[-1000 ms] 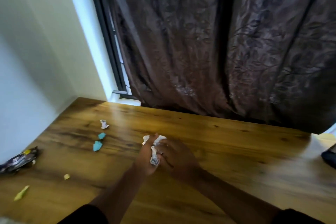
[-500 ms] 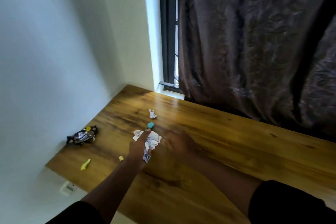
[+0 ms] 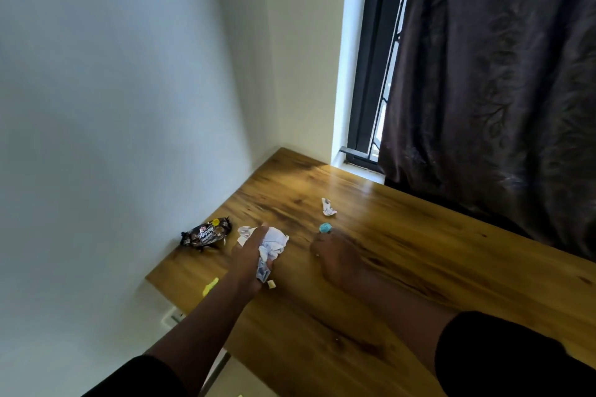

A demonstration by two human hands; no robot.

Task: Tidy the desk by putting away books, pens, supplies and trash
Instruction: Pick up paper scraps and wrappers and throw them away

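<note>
Trash is scattered over the counter corner. Your left hand has its grip closed on a wad of crumpled paper. At its 9 o'clock sits a dark snack wrapper. Your right hand is blurry, can't tell its grip; a blue scrap touches its fingertips, white scrap at 12.

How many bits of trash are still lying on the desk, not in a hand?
5: a dark snack wrapper by the wall, a white scrap near the window, a blue scrap at the right hand's fingertips, two yellow bits near the left wrist. The arms may hide more.
</note>
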